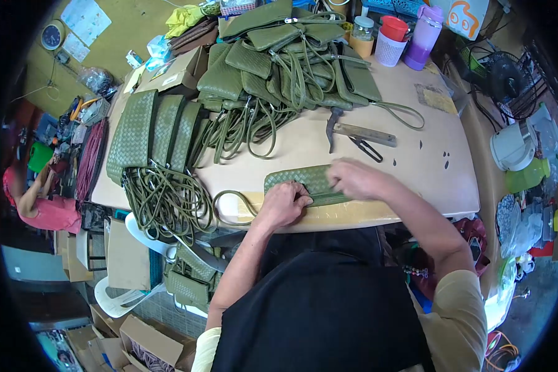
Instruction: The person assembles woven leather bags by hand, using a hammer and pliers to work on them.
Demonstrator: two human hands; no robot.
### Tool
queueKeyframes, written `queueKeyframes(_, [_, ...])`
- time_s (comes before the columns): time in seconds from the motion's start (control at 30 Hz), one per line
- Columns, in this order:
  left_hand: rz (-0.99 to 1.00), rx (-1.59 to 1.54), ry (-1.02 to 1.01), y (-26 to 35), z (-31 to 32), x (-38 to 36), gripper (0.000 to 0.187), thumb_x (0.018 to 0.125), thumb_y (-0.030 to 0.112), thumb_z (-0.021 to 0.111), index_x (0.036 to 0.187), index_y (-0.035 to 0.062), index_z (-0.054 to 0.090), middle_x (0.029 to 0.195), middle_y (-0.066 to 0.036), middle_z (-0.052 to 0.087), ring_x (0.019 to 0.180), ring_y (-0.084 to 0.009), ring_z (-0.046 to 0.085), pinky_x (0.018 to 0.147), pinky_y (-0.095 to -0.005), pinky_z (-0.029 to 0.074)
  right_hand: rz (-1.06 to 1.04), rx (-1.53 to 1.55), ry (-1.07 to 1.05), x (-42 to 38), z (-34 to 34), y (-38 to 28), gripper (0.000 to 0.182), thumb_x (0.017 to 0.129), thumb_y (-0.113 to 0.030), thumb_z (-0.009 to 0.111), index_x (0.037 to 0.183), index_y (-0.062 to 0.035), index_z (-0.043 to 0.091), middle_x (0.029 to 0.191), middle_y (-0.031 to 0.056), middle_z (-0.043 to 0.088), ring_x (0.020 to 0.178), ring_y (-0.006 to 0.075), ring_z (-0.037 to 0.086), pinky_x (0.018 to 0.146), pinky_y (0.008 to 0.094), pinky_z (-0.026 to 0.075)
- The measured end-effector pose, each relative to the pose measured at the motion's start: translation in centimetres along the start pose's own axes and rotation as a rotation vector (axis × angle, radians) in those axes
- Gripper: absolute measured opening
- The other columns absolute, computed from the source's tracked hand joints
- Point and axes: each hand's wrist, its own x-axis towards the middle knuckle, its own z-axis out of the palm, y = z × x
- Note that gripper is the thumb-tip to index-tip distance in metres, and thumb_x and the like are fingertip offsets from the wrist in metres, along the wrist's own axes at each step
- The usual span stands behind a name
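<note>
Both hands are on the green woven pouch [304, 183], which lies flat at the near edge of the table [415, 186]. Left hand [285, 203] is curled, fingers together, pressing its near-left corner; right hand [353, 178] lies across its right end, fingers together on top. I'd keep it pinned flat and mind its strap loop [232, 204] trailing left. Beyond the pouch sit a hammer [333, 127], ruler [366, 134] and scissors [367, 149], then the heap of finished pouches [285, 62].
</note>
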Motion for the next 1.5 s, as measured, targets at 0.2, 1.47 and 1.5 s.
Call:
queueKeyframes(0.2, [-0.094, -0.018, -0.06, 0.8, -0.3, -0.1, 0.023, 0.078, 0.022, 0.071, 0.087, 0.0004, 0.068, 0.081, -0.019, 0.064, 0.079, -0.0352, 0.063, 0.073, -0.0419, 0.048, -0.156, -0.031, 0.125, 0.3, 2.4, -2.8, 0.011, 0.072, 0.003, 0.066, 0.076, -0.0012, 0.057, 0.086, 0.0172, 0.057, 0.089, 0.0355, 0.056, 0.079, 0.0422, 0.045])
queueKeyframes(1.47, [0.039, 0.122, 0.268, -0.6, -0.5, -2.5, 0.023, 0.075, 0.022, 0.074, 0.086, 0.0014, 0.07, 0.079, -0.018, 0.06, 0.079, -0.0351, 0.059, 0.072, -0.0435, 0.046, -0.003, 0.013, 0.091, 2.5, 3.6, -2.4, 0.007, 0.079, 0.001, 0.064, 0.08, 0.0006, 0.057, 0.086, 0.016, 0.055, 0.089, 0.0343, 0.056, 0.078, 0.0414, 0.045])
queueKeyframes(1.5, [0.015, 0.084, 0.264, -1.0, -0.2, -2.6, 0.023, 0.076, 0.021, 0.073, 0.088, 0.0019, 0.071, 0.081, -0.018, 0.06, 0.082, -0.0352, 0.058, 0.074, -0.0429, 0.046, -0.033, 0.025, 0.128, 2.4, 3.9, -2.1, 0.007, 0.077, 0.002, 0.064, 0.081, 0.0004, 0.058, 0.086, 0.016, 0.055, 0.089, 0.0345, 0.056, 0.078, 0.0416, 0.045])
